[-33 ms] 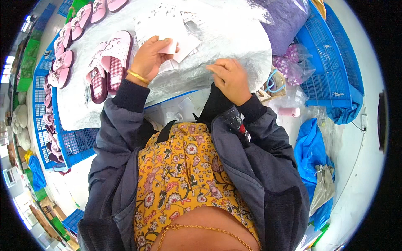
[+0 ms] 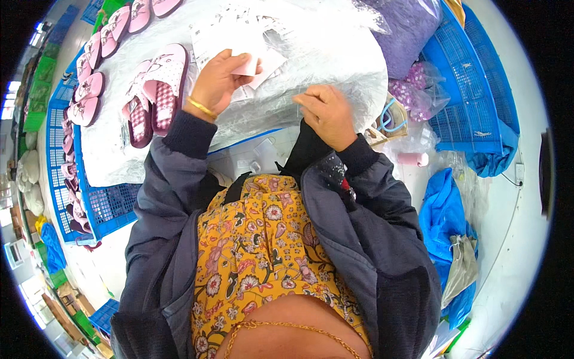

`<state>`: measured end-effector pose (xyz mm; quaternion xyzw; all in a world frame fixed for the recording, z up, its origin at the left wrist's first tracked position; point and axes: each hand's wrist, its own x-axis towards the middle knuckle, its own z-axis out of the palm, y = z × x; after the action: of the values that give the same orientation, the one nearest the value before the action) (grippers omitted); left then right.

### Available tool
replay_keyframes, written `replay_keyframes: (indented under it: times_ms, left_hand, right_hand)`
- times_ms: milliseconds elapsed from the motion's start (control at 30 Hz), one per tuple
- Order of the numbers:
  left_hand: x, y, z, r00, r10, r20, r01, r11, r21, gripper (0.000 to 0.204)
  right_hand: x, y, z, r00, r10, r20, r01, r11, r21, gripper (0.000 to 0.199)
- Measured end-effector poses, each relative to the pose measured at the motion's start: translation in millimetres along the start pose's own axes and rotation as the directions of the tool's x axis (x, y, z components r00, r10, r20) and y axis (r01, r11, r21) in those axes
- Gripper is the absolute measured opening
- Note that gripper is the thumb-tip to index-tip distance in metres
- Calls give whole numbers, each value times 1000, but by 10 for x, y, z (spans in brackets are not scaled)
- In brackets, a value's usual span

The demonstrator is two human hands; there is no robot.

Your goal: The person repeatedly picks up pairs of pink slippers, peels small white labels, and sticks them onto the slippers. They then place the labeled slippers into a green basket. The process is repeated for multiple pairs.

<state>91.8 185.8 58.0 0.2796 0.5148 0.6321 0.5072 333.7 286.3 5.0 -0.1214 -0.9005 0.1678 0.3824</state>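
My left hand (image 2: 218, 81), with a gold bangle at the wrist, holds a small white paper card (image 2: 254, 63) over a stack of white printed cards (image 2: 221, 30). My right hand (image 2: 326, 113) is curled, its fingertips pinching the edge of a clear plastic bag (image 2: 281, 96) that lies on the white plastic-covered work surface (image 2: 341, 60). A pair of pink and white checked slippers (image 2: 155, 93) lies just left of my left hand.
A row of several pink slippers (image 2: 95, 60) runs along the far left over a blue crate (image 2: 101, 203). A purple filled bag (image 2: 406, 24) and blue crates (image 2: 472, 102) stand at the right. Blue cloth (image 2: 442, 221) lies on the floor to the right.
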Motion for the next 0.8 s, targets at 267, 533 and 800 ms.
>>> replay_keyframes:
  times_ms: [267,533,800]
  left_hand:
    - [618,-252,602,983,41,178,-84,967,242,20]
    - [1098,-526,667,992,109,68,-129,829,545,31]
    - [763,-243,738,980,131,153,-186,878,442,22]
  right_hand:
    - [-4,30,120,997,-58,-45,62,993,99,14]
    - [-65,-577,42,979,-116,165,2,823,568,13]
    - [113,-662,-349,927,325,185,-363,660,658,7]
